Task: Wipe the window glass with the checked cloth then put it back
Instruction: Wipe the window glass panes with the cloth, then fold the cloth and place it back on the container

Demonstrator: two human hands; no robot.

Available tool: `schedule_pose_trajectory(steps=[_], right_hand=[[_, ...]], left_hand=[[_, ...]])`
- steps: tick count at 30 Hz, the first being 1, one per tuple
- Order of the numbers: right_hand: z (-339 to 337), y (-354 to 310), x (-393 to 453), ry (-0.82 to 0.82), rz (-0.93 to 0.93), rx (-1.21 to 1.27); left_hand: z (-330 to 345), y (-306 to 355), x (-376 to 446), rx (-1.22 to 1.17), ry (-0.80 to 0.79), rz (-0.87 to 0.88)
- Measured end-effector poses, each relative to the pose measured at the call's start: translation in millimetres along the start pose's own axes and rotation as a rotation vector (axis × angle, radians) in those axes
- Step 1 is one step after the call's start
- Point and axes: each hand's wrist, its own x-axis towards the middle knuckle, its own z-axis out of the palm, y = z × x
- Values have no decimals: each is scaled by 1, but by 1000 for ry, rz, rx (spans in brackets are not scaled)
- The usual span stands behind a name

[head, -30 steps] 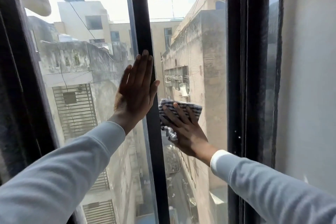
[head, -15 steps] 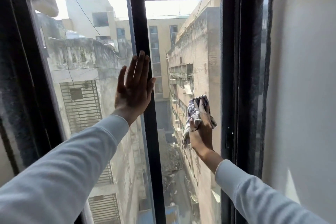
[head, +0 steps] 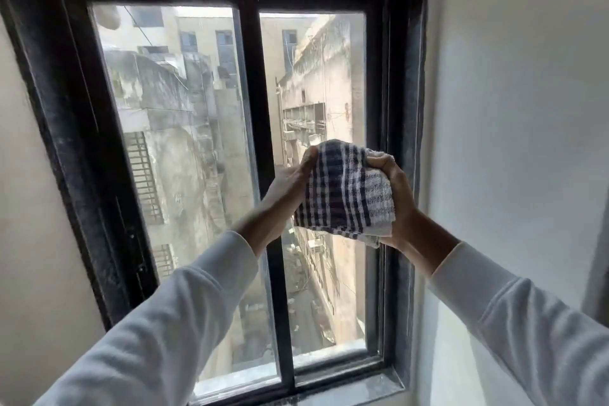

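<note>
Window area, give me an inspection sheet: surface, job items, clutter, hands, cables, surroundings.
Surface: window glass in two panes, hazy and streaked, split by a dark centre bar.
Job's things: checked cloth, bunched, held in front of the right pane.
Clutter: nothing seen.
Grippers: left hand grips the cloth's left edge; right hand grips its right side.
Cables: nothing seen indoors; a thin wire runs outside, upper left.
Surroundings: black window frame, scuffed; white wall to the right; buildings and an alley beyond.

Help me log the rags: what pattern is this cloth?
Dark blue and white checks on the cloth, seen clearly in the head view.
</note>
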Motion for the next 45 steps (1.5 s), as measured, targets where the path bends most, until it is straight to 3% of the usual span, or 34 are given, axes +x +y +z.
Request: schedule_pose_trajectory(steps=[4, 8, 19, 27, 30, 38, 45], right_hand=[[0, -1, -59, 93, 31, -89], [-11, 10, -129, 209, 46, -241], [-75, 47, -360, 768, 213, -397], [-207, 137, -543, 1126, 408, -481], [-267, 188, -602, 1180, 484, -487], [-426, 334, -721, 1202, 697, -600], [-525, 409, -751, 1220, 791, -775]], left_hand=[[4, -13, -34, -76, 70, 196], [24, -31, -75, -49, 118, 266], [177, -149, -221, 15, -22, 69], [339, -292, -352, 214, -239, -196], [392, -361, -399, 287, -291, -334], [518, -559, -469, 450, -399, -459], [590, -656, -467, 588, -422, -464]])
